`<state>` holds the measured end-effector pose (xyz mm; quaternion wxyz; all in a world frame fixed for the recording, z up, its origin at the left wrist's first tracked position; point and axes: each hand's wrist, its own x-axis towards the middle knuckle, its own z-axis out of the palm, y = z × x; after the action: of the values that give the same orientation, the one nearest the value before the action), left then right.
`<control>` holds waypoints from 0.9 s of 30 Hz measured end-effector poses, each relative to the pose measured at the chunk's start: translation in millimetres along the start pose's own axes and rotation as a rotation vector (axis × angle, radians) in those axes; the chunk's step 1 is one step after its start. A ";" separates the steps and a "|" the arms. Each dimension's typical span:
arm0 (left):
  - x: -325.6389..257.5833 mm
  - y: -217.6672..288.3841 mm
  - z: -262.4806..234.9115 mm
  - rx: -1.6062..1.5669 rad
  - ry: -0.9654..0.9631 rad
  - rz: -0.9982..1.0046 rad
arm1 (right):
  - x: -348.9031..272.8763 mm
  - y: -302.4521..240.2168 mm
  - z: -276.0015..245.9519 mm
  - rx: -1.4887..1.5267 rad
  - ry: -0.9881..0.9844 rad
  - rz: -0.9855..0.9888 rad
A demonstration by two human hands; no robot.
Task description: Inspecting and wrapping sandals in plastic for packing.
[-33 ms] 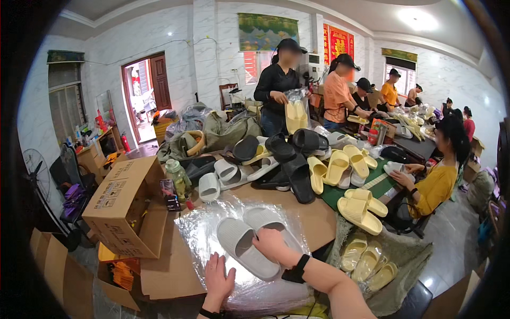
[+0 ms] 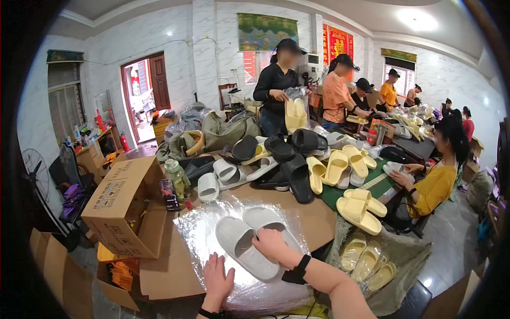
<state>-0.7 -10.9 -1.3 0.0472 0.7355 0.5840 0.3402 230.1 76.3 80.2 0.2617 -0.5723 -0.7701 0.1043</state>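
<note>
A pair of light grey slide slippers [image 2: 232, 234] lies side by side on a stack of clear plastic bags [image 2: 197, 228] in front of me. My right hand [image 2: 270, 245] is closed on the pair where the two meet, its fingertips hidden inside the foot openings. My left hand [image 2: 218, 279] rests open on the plastic, left of the slippers' heels, fingers stretched out and thumb apart. Under the bags is a brown cardboard sheet [image 2: 172, 266].
Loose black slippers [image 2: 297, 178] and pale yellow slippers [image 2: 358, 212] pile up beyond the bags. An open carton [image 2: 119, 212], a phone [image 2: 169, 195] and a bottle [image 2: 175, 173] stand left. Bagged yellow slippers [image 2: 367, 263] lie on sacking at right. Co-workers handle slippers farther off.
</note>
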 end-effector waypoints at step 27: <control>1.2 -9.5 7.6 0.028 -0.025 -0.018 | -66.0 -3.8 48.3 0.066 0.091 0.058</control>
<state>-4.3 -4.4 -11.0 0.0473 0.7351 0.5946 0.3222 215.5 20.0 22.6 0.3120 -0.5894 -0.7368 0.1113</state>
